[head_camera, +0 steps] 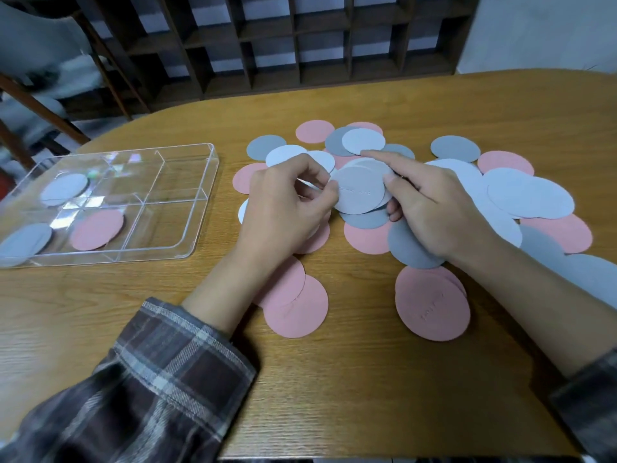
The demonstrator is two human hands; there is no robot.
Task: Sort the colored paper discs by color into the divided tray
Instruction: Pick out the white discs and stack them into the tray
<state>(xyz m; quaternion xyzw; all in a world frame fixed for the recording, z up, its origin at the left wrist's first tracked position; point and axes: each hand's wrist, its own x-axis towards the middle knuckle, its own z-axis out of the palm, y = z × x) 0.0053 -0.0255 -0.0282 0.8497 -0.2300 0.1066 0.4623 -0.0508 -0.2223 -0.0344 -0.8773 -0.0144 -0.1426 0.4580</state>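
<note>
Pink, grey and white paper discs lie scattered over the right half of the wooden table. Both hands meet over the pile on a small stack of white discs. My left hand pinches its left edge between thumb and fingers. My right hand grips its right edge, index finger stretched over the top. A clear divided tray sits to the left. It holds a white disc in the far left compartment, a grey disc at the near left and a pink disc beside it.
Loose pink discs lie near the front of the pile, grey discs and white discs further back and right. A dark wooden lattice shelf stands behind the table, a chair at the far left.
</note>
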